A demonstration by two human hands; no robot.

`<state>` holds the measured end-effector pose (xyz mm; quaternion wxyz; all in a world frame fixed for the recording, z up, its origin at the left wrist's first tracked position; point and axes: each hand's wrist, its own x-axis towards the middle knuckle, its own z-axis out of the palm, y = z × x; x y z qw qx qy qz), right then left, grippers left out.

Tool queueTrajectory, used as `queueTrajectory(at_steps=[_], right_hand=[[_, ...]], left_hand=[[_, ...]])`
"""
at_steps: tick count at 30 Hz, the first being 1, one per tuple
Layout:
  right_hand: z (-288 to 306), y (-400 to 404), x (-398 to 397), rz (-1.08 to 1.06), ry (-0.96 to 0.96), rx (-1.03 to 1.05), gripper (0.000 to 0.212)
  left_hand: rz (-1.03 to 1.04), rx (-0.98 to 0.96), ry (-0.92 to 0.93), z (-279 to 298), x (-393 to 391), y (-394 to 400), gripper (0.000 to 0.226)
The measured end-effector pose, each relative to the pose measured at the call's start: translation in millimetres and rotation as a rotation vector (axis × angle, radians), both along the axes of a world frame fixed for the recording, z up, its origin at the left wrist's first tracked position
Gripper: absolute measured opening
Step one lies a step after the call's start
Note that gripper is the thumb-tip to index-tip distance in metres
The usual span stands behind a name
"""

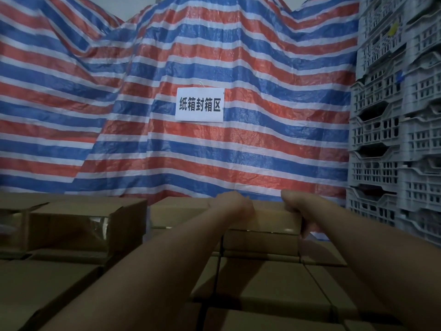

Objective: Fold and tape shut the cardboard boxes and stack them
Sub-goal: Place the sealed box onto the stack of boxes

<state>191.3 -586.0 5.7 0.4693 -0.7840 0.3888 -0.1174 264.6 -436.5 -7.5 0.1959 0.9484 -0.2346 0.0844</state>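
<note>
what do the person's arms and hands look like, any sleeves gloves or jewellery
Both forearms are bare as far as the view shows: no sleeve reaches into the picture. The left hand and the right hand wear no gloves, and no watch, band or bracelet shows at either wrist. The light is dim and the fingers are partly hidden, so rings cannot be ruled out.
</note>
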Motion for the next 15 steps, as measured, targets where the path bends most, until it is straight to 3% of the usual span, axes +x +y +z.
queueTrajectory(at_steps=[3, 8, 15], right_hand=[[9, 18, -2, 0.029, -0.169, -0.301, 0.042], [26, 75, -15, 0.074, -0.34, -0.69, 0.038], [69, 204, -38, 0.322, -0.668, -0.776, 0.038]], left_hand=[[-0.027, -0.09, -0.171, 2, -17, 22, 0.051], [-0.107, -0.202, -0.368, 38, -51, 90, 0.02], [0.023, -0.144, -0.514, 111, -85, 226, 0.015]])
